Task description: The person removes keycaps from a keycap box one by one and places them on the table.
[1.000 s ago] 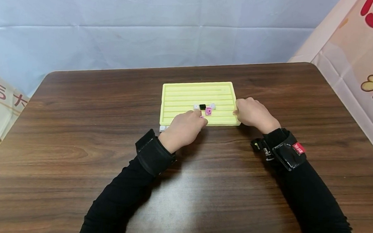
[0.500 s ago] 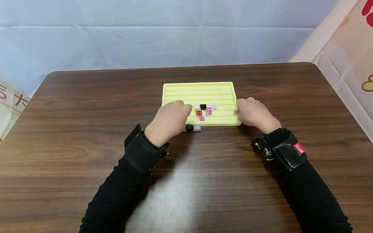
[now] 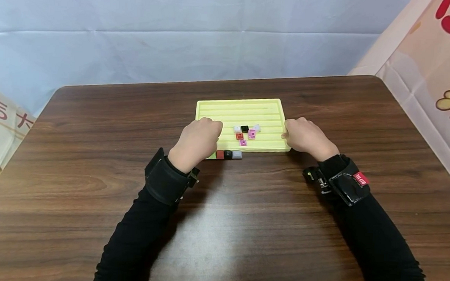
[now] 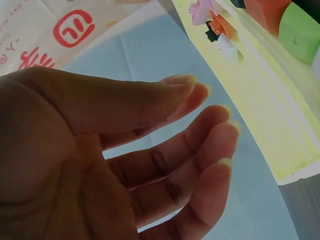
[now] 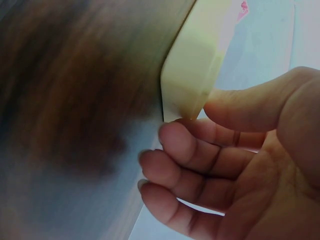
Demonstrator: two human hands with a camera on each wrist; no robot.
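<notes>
A pale yellow ridged tray (image 3: 226, 111) lies on the table. On it sit several keycaps: a red keycap (image 3: 239, 136), a black keycap (image 3: 244, 129), white ones and a pink keycap (image 3: 251, 134). Along its front edge runs a row with a dark red keycap (image 3: 220, 154), a grey keycap (image 3: 237, 155) and a green keycap (image 4: 300, 32). My left hand (image 3: 199, 141) hovers over the tray's left front part, fingers loosely bent and thumb tip by the index finger, nothing visible between them. My right hand (image 3: 305, 136) pinches the tray's right edge between thumb and fingers.
The brown wood-grain table (image 3: 94, 150) surrounds the tray. Behind it hangs a pale blue cloth (image 3: 177, 32), and a printed banner (image 3: 434, 79) stands at the right.
My left hand has moved left from the middle of the tray, uncovering the red and lower pink keycaps and part of the front row. The right hand stays at the tray's edge.
</notes>
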